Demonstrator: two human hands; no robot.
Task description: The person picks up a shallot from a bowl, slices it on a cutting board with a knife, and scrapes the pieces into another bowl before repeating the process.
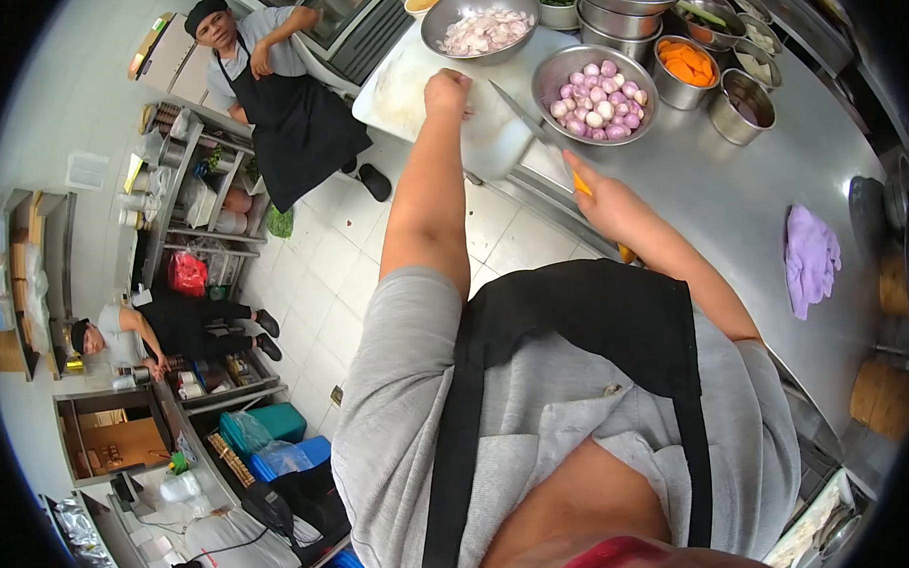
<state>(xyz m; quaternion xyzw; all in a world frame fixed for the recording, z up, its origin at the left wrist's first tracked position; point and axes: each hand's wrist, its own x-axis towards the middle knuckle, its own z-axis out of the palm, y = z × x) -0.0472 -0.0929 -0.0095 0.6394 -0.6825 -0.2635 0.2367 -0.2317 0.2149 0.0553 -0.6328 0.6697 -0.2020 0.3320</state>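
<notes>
My right hand (610,210) is wrapped round the orange handle of a knife (517,110), whose blade points away over the near edge of the white cutting board (393,91). Over the board, my left hand (448,92) has its fingers curled; what they hold, if anything, is hidden. Just beyond it stands a steel bowl of sliced shallots (486,31). To the right of the blade is another steel bowl with whole peeled shallots (598,101), purple and white.
Steel pots with cut carrots (687,63) and other ingredients crowd the counter's far right. A purple cloth (812,259) lies on the steel counter (717,190). A person in a black apron (304,139) stands at left, with two more people behind, near shelves (206,183).
</notes>
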